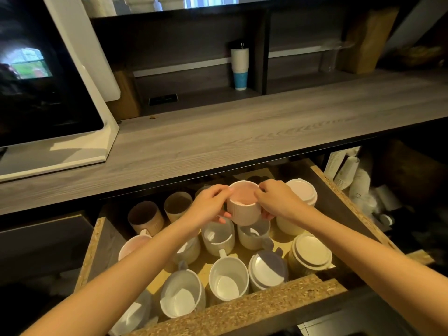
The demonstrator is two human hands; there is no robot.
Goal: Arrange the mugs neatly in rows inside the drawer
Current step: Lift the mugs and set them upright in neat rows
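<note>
1. Pinching the left rim of the pink mug (243, 210), our left hand (208, 206) curls its grip round the wall.
2. We hold that mug mouth up above the open drawer (242, 311), over the grey mugs (218, 242) inside.
3. Our right hand (278, 202) pinches the mug's right side in its grip.

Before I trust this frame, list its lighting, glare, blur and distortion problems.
Head view: the wide-angle lens bows the counter and leans the microwave; its dark door mirrors a bright window; warm light fills the drawer, while the spaces beside it sink into shadow; the pink-lined mug held by the left hand and right hand looks slightly soft.
</note>
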